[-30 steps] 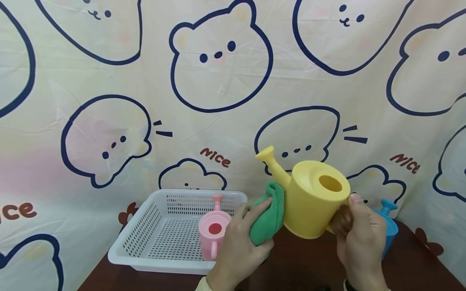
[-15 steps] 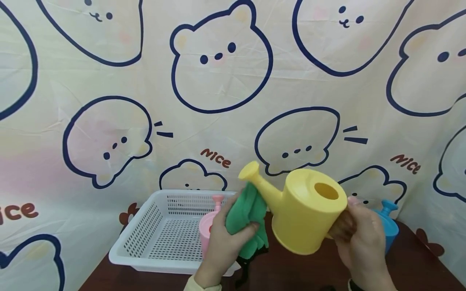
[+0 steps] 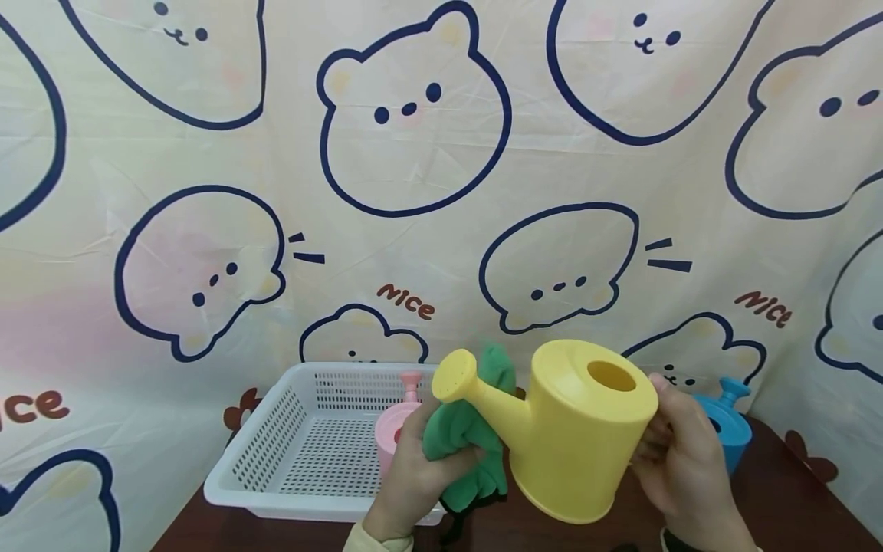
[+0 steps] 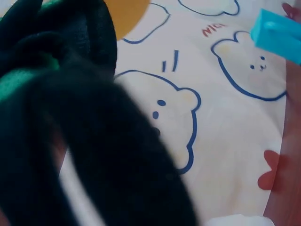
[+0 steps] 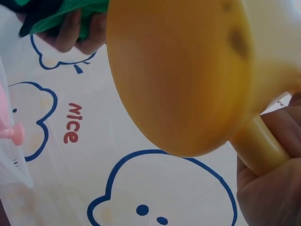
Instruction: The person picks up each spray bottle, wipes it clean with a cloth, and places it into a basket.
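Two things held: your right hand (image 3: 686,460) grips the yellow watering can (image 3: 586,429) by its handle (image 5: 258,148); your left hand (image 3: 417,471) grasps the green cloth (image 3: 458,429), thumb across it. Both wrists come up from the lower edge. Can is tilted, raised above the desk (image 3: 779,498), spout (image 3: 500,414) toward your left. Spout overlaps the cloth; can't tell if they touch. Can body hides some right fingertips. Your left hand partly covers the pink watering can (image 3: 386,441). Left wrist view: dark blurred shape (image 4: 113,141) blocks much.
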{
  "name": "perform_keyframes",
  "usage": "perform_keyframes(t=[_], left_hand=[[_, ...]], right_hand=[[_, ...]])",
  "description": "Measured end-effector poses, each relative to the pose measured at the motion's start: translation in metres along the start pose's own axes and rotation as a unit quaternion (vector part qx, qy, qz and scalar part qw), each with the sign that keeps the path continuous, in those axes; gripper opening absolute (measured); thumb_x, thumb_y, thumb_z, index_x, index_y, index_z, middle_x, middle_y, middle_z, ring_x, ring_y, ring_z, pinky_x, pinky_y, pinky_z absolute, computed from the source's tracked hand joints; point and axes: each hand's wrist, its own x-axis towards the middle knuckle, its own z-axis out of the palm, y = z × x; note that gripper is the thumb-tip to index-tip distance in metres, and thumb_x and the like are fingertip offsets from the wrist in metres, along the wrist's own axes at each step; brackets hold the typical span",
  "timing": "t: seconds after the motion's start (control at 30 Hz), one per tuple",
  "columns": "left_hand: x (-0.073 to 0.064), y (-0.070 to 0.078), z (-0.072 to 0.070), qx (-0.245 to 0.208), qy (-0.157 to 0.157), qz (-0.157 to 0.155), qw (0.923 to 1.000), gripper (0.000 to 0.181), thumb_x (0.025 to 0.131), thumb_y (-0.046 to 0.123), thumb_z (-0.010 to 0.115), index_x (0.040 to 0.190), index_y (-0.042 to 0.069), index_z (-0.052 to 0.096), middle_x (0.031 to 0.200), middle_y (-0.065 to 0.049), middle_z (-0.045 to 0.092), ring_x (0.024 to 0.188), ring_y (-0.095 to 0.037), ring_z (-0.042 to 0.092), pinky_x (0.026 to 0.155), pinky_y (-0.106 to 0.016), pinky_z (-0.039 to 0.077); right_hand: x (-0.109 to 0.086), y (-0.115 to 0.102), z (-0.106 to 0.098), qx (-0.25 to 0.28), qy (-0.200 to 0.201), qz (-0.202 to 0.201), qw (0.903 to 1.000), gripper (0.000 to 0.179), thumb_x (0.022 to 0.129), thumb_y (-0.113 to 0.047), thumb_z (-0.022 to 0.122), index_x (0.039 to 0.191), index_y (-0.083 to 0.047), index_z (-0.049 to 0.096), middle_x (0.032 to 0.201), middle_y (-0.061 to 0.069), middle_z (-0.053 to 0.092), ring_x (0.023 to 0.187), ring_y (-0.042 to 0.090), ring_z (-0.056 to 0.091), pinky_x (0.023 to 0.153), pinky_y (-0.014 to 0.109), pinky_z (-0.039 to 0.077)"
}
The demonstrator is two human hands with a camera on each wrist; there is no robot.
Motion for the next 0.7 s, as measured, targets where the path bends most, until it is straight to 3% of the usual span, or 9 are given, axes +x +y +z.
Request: perform_keyframes(t=[0.13,0.23,0.33,0.53,0.7], left_hand=[[0.0,-0.003,0.003,0.029,-0.018,-0.015,0.9993,0.042,0.089,-0.001,0.069,0.131,0.0,0.063,0.112,-0.007,0.074,0.1,-0.007,0.068,0.092,-0.035,0.061],[0.001,-0.004,0.004,0.04,-0.031,-0.032,0.9982,0.046,0.089,0.002,0.07,0.134,0.006,0.063,0.116,-0.021,0.071,0.102,-0.011,0.068,0.094,-0.036,0.06],[0.002,-0.003,0.005,0.051,-0.035,-0.042,0.9972,0.05,0.088,0.004,0.071,0.136,0.012,0.063,0.121,-0.021,0.069,0.105,-0.015,0.067,0.096,-0.037,0.058],[0.007,-0.004,0.011,0.051,-0.029,-0.029,0.9978,0.06,0.087,-0.001,0.071,0.143,0.019,0.061,0.132,-0.01,0.067,0.113,-0.02,0.065,0.1,-0.04,0.057],[0.01,-0.007,0.015,0.088,-0.013,-0.033,0.9955,0.066,0.087,0.001,0.071,0.147,0.026,0.059,0.134,-0.005,0.067,0.112,-0.021,0.066,0.098,-0.038,0.058]], right_hand=[[-0.001,-0.001,0.001,-0.012,0.021,-0.011,0.9996,0.049,0.116,-0.02,0.012,0.073,-0.015,0.034,0.062,0.003,0.022,0.047,0.021,0.017,0.042,0.034,0.012],[-0.001,-0.001,-0.001,0.025,-0.003,-0.031,0.9992,0.048,0.115,-0.018,0.01,0.074,-0.011,0.034,0.063,0.004,0.022,0.048,0.02,0.019,0.041,0.032,0.012],[0.0,0.0,-0.002,0.061,-0.023,-0.051,0.9966,0.048,0.115,-0.016,0.01,0.074,-0.007,0.033,0.064,0.005,0.023,0.048,0.02,0.02,0.04,0.031,0.013],[0.0,0.002,0.0,0.029,0.012,-0.073,0.9968,0.051,0.116,-0.016,0.012,0.071,-0.007,0.033,0.064,0.006,0.023,0.047,0.021,0.021,0.04,0.033,0.014],[0.001,0.001,0.008,-0.037,0.084,-0.081,0.9925,0.052,0.116,-0.018,0.018,0.067,-0.01,0.033,0.06,0.004,0.023,0.046,0.02,0.021,0.041,0.035,0.014]])
